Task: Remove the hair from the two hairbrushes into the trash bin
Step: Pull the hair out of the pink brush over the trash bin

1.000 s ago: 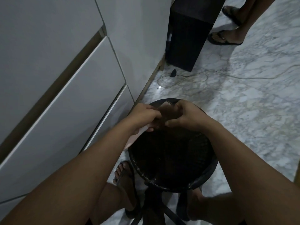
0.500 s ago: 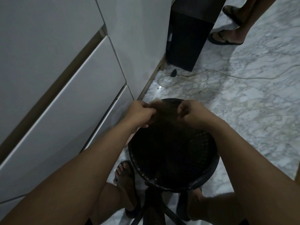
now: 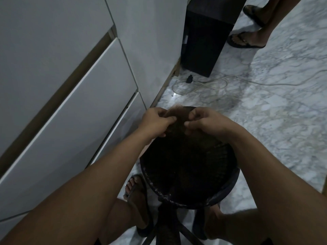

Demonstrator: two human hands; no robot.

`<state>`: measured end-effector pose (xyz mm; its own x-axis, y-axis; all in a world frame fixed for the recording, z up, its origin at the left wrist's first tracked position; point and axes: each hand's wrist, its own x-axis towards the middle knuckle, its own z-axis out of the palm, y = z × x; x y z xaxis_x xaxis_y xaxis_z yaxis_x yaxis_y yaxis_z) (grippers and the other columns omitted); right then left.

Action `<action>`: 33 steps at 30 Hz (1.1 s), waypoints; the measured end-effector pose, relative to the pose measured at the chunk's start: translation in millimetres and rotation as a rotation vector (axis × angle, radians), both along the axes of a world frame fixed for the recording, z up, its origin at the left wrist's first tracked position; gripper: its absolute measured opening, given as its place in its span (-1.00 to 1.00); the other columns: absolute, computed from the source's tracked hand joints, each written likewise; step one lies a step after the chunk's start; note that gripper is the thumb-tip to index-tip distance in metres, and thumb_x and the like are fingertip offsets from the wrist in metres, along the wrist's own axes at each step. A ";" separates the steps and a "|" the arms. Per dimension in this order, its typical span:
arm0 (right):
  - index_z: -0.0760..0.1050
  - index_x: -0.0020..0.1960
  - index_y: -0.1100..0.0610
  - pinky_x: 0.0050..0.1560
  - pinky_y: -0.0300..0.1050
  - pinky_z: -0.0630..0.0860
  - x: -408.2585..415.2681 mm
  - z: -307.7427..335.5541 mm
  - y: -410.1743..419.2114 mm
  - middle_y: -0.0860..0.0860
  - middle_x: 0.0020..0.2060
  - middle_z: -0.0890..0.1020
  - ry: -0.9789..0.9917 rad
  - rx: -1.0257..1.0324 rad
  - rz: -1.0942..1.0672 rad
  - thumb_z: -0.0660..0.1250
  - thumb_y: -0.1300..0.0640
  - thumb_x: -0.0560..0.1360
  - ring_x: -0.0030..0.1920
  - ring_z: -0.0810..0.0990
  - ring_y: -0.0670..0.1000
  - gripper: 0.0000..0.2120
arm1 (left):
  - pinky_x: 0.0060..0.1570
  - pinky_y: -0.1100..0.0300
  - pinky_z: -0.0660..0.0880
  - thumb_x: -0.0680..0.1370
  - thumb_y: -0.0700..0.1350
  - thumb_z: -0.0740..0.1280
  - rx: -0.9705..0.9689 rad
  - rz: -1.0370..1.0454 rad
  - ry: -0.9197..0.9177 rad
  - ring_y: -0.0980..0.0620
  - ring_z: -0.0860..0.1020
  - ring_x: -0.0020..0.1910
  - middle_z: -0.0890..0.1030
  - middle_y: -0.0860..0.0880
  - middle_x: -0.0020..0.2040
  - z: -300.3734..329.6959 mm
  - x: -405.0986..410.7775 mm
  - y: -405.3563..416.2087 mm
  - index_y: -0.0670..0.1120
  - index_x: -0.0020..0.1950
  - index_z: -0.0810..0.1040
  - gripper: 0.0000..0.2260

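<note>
My left hand (image 3: 157, 121) and my right hand (image 3: 205, 121) are close together over the far rim of a round black mesh trash bin (image 3: 231, 175). A brown clump of hair (image 3: 177, 112) stretches between them. The right thumb and fingers pinch it. My left hand is closed around the hairbrush, which the hair and the fingers hide almost entirely. The inside of the bin is too dark to make out. A second hairbrush is not in view.
White drawer fronts (image 3: 70, 121) stand along the left. A black box (image 3: 203, 41) and a loose white cable (image 3: 203, 84) lie on the marble floor beyond the bin. Another person's sandalled feet (image 3: 247, 39) are at the top right. My own feet (image 3: 136, 195) flank the bin.
The hands have drawn slightly apart, and the brown hair now spreads between them. The pale bristles seen a second ago are covered. Both hands sit a little farther over the bin's rim.
</note>
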<state>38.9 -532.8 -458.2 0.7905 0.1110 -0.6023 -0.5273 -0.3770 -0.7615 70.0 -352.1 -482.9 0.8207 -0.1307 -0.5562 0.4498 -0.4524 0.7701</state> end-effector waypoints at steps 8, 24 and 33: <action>0.57 -0.17 0.16 -0.28 -0.16 0.51 2.8 -2.6 -10.8 0.04 -0.28 0.64 -0.079 -0.348 0.096 0.45 0.12 0.45 -0.22 0.61 0.00 -0.88 | -0.45 0.18 0.52 0.52 -0.10 0.41 0.121 0.052 -0.036 -0.03 0.63 -0.28 0.64 -0.08 -0.19 -0.3 6.7 10.5 -0.12 0.06 0.60 -0.83; 0.59 0.11 -0.05 -0.11 -0.22 0.49 3.2 -12.6 9.9 -0.08 -0.08 0.65 -0.426 -0.349 0.126 0.53 0.09 0.36 -0.08 0.63 -0.08 -0.66 | -0.32 0.14 0.61 0.51 -0.13 0.40 0.069 -0.153 -0.015 0.00 0.66 -0.18 0.64 -0.03 -0.14 7.7 0.0 4.2 -0.09 0.19 0.59 -0.75; 0.70 -0.12 0.03 -0.02 0.01 0.61 6.7 -15.9 -3.7 0.02 -0.17 0.71 -0.401 -0.551 -0.059 0.42 0.20 0.43 -0.09 0.65 0.03 -0.88 | -0.42 0.19 0.50 0.51 -0.13 0.40 0.091 -0.151 0.049 0.02 0.64 -0.33 0.66 -0.06 -0.24 6.6 1.3 4.8 -0.11 0.09 0.63 -0.83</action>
<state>45.6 -536.4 -474.1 0.9597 -0.1777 -0.2179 -0.2758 -0.7451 -0.6073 71.4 -347.3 -476.3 0.7671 -0.1981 -0.6102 0.4073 -0.5845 0.7017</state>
